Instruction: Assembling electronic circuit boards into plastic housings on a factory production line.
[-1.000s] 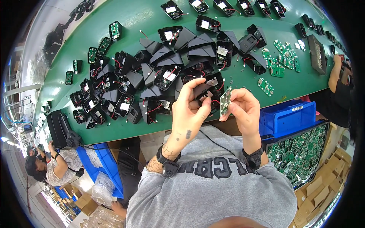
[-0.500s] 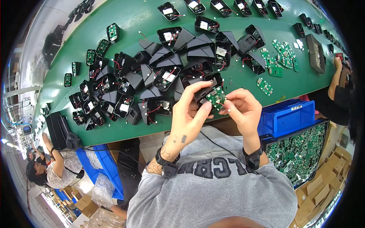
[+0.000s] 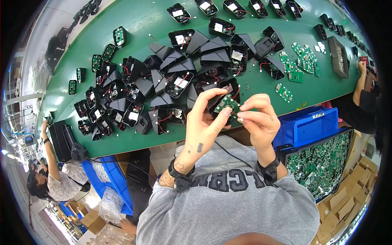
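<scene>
My left hand is wrapped round a black plastic housing, mostly hidden behind the fingers. A green circuit board sits tilted at the housing's open side, and my left thumb presses against its near edge. At the board's right edge, my right hand has its thumb and fingertips drawn together, gripping the corner. Whether a wire is also between those fingertips is too small to tell. Behind my hands, many black housings with red wires and white plugs lie heaped on the green table.
Loose circuit boards lie to the right, near a dark box of small parts. A blue bin and a tray full of boards stand below the table's right edge. Co-workers are at the far left and right.
The circuit board has turned and tilted at the housing. My right fingers have shifted up along its edge and closed together. At the left, a co-worker's arm has reached up onto the table.
</scene>
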`<act>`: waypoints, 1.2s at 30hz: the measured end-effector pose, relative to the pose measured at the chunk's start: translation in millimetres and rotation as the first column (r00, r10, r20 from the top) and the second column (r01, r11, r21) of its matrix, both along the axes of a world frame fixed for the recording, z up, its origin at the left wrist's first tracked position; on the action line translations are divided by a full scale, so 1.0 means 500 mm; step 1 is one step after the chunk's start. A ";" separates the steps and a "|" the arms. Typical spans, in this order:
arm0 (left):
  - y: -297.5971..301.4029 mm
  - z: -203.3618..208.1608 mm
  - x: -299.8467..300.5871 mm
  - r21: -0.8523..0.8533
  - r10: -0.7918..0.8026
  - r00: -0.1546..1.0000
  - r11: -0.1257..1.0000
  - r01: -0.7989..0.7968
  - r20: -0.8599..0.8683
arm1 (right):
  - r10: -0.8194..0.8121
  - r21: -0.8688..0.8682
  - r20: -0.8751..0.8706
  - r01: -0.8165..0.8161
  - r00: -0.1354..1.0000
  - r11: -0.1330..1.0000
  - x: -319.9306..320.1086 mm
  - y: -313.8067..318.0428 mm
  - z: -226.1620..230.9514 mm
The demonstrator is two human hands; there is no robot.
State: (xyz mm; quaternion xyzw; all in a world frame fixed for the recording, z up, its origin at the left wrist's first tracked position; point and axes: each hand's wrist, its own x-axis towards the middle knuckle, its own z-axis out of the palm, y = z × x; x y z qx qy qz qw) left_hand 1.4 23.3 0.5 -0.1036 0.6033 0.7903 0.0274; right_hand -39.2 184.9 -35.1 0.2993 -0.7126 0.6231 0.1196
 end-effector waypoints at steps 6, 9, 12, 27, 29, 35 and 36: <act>0.007 -0.003 -0.002 0.045 -0.007 1.000 0.999 0.007 -0.002 | -0.088 0.117 0.007 0.086 0.996 0.989 0.010 -0.011 0.001; 0.007 -0.010 0.001 0.004 0.025 0.998 1.000 -0.024 -0.063 | -0.193 0.238 -0.060 0.202 0.979 0.950 0.011 -0.015 0.013; 0.008 -0.012 0.001 -0.054 0.049 0.993 0.997 -0.055 -0.107 | -0.289 0.322 -0.125 0.314 0.949 0.893 0.007 -0.020 0.027; 0.007 -0.026 0.005 -0.455 0.035 0.927 0.864 -0.216 -0.373 | -0.226 0.492 -0.187 0.290 0.956 0.821 -0.001 -0.017 0.059; 0.011 -0.021 0.002 -0.435 0.058 0.940 0.876 -0.210 -0.337 | -0.247 0.477 -0.234 0.333 0.940 0.813 -0.007 -0.012 0.050; 0.010 -0.027 -0.003 -0.349 0.079 0.964 0.922 -0.168 -0.255 | -0.326 0.351 -0.320 0.431 0.889 0.831 0.000 -0.023 0.029; 0.011 -0.030 -0.003 -0.275 0.092 0.968 0.949 -0.156 -0.232 | -0.327 0.330 -0.329 0.433 0.886 0.839 0.002 -0.025 0.030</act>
